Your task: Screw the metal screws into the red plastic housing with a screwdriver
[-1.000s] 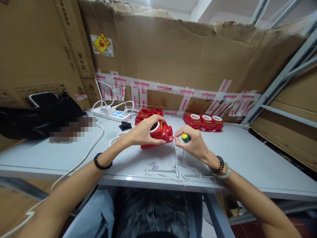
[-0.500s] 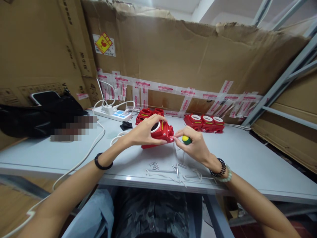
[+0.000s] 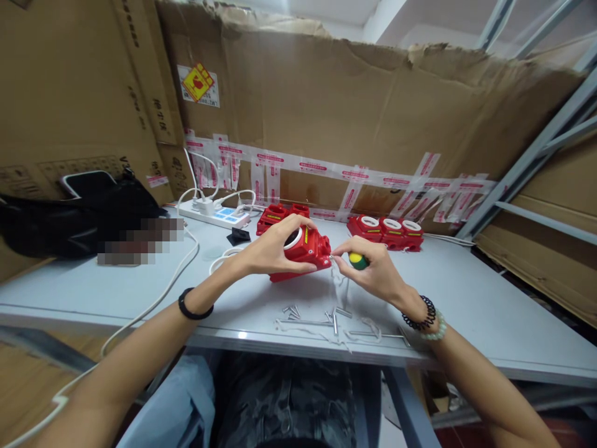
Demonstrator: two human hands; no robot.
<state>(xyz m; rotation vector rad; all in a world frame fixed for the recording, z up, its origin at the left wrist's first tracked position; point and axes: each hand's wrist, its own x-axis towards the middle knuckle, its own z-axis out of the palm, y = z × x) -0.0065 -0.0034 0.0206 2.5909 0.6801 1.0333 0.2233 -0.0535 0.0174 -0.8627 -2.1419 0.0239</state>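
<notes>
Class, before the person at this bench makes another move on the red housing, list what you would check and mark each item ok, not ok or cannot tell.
1. Red housing steadied: ok, left hand wraps it on the table.
2. Screwdriver gripped: ok, in right hand.
3. Screw seated at the housing's right side: cannot tell, too small.
4. Spare screws within reach: ok, loose at the near edge.
5. White cable clear of the hands: ok, lying to the left.

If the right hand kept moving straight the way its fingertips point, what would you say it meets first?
Probably the red housing: the right hand points left, with its fingertips right at the housing's right end, where the left hand steadies it. Whether they already touch is unclear.
</notes>
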